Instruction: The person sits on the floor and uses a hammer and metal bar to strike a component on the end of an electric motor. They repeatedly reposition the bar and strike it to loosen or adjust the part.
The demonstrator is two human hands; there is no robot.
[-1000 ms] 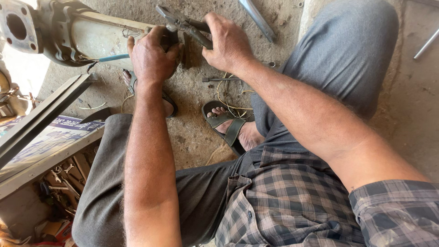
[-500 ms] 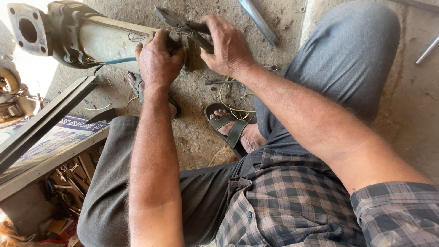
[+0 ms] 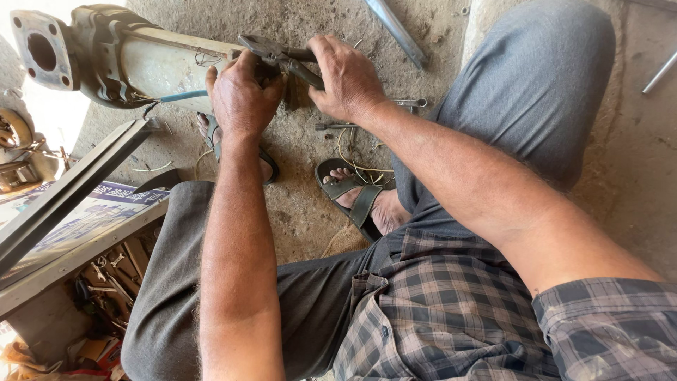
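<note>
From where I watch, both hands meet at the far middle of the scene, over the concrete floor (image 3: 303,204). My right hand (image 3: 349,81) is clenched round the dark handles of a pair of pliers (image 3: 278,56), whose jaws point left toward the end of a long pale metal pump body (image 3: 113,60) lying on the floor at far left. My left hand (image 3: 240,99) is closed just beside the plier jaws, gripping something small there; I cannot tell exactly what, as the fingers hide it. A blue wire (image 3: 180,95) runs out from under the pump body toward that hand, so it may be a wire end.

I judge the pliers to be stiff steel, moderately heavy, and best held far back on the handles for leverage, as the right hand holds them. The wire should be light and springy, apt to slip unless pinched close to the jaws. The pump body looks heavy and unlikely to shift under a pull; its flanged end (image 3: 39,49) would be the firm place to steady it.

Nearer, two sandalled feet rest on the floor, the right foot (image 3: 363,201) among loose pale wire strands (image 3: 352,152). A metal rod (image 3: 395,28) lies at the far edge. At near left, a box of hand tools (image 3: 106,282) sits under an angled metal frame (image 3: 70,190).
</note>
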